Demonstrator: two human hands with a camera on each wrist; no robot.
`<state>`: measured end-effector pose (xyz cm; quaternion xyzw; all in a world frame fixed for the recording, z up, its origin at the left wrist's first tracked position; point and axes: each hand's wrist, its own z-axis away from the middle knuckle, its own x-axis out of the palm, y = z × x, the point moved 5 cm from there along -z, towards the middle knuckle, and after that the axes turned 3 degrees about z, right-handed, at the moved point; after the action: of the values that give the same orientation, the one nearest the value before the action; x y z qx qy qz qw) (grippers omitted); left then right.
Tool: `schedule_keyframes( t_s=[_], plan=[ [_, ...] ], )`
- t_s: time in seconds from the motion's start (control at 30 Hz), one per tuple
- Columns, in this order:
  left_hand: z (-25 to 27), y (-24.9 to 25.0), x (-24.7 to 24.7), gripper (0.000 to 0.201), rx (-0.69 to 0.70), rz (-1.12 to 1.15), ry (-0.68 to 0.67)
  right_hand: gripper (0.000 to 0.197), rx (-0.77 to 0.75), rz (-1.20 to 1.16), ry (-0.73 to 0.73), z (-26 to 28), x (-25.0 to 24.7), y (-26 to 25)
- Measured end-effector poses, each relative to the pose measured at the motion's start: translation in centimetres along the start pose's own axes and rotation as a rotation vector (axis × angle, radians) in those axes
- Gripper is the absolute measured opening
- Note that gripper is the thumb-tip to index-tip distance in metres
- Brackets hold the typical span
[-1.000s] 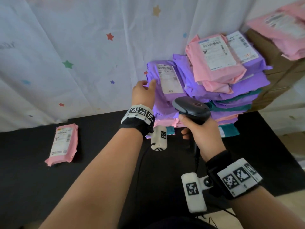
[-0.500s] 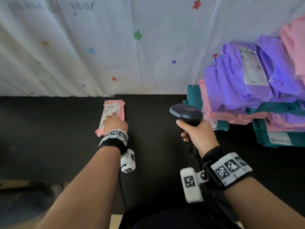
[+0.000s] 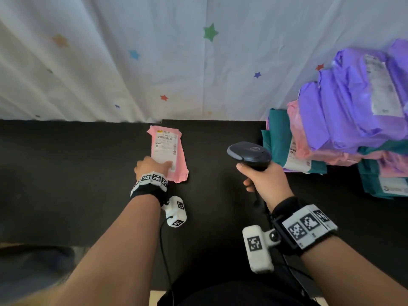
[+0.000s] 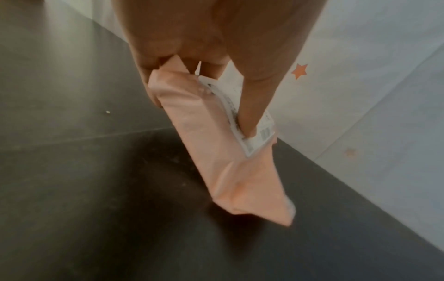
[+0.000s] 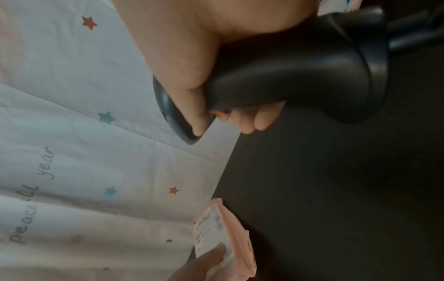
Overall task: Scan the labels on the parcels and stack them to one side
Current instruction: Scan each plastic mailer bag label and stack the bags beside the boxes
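Left hand (image 3: 152, 167): grips the near end of a pink parcel (image 3: 169, 155), thumb on top across the label (image 3: 165, 149), fingers curled beneath.
Pink parcel: at 12 o'clock from the left hand, label up, lifted off the black table (image 3: 66, 173) in the left wrist view.
Right hand (image 3: 265, 182): grip wrapped tight round the handle of a black scanner (image 3: 249, 154), a finger at its orange trigger (image 5: 217, 113).
Scanner: at 3 o'clock from the parcel, apart from it, head facing away from the person.
Pile (image 3: 342, 129): purple, pink and teal parcels heaped at 2 o'clock on the table.
Backdrop: white cloth (image 3: 132, 62) with coloured stars.
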<state>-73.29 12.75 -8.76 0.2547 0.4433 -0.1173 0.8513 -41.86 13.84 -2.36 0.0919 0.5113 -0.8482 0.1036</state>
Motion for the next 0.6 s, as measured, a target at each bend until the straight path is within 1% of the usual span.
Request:
schedule_keyframes(
  t_s=[0.1, 0.2, 0.27, 0.43, 0.53, 0.6],
  plan=[
    [1.2, 1.1, 0.5, 0.058, 0.035, 0.181, -0.016, 0.036, -0.006, 0.005, -0.022, 0.3, -0.1, -0.2],
    [3.4, 2.7, 0.8, 0.044, 0.126, 0.348, -0.042, 0.038, -0.039, -0.01, -0.04, 0.9, -0.5, -0.8],
    [5.3, 3.8, 0.7, 0.039, 0.18, 0.441, -0.054, 0.036, -0.063, -0.025, -0.041, 1.5, -1.2, -1.2],
    [10.9, 7.2, 0.3, 0.031, 0.365, 0.597, -0.142, 0.025, -0.156, -0.095, -0.01, 3.1, -4.3, -2.6],
    [14.6, 9.2, 0.4, 0.026, 0.41, 0.716, -0.213, 0.016, -0.23, -0.14, -0.005, 4.1, -6.7, -3.5],
    [16.8, 10.5, 0.8, 0.026, 0.424, 0.789, -0.251, 0.013, -0.268, -0.162, -0.001, 4.7, -8.4, -4.0]
  ],
)
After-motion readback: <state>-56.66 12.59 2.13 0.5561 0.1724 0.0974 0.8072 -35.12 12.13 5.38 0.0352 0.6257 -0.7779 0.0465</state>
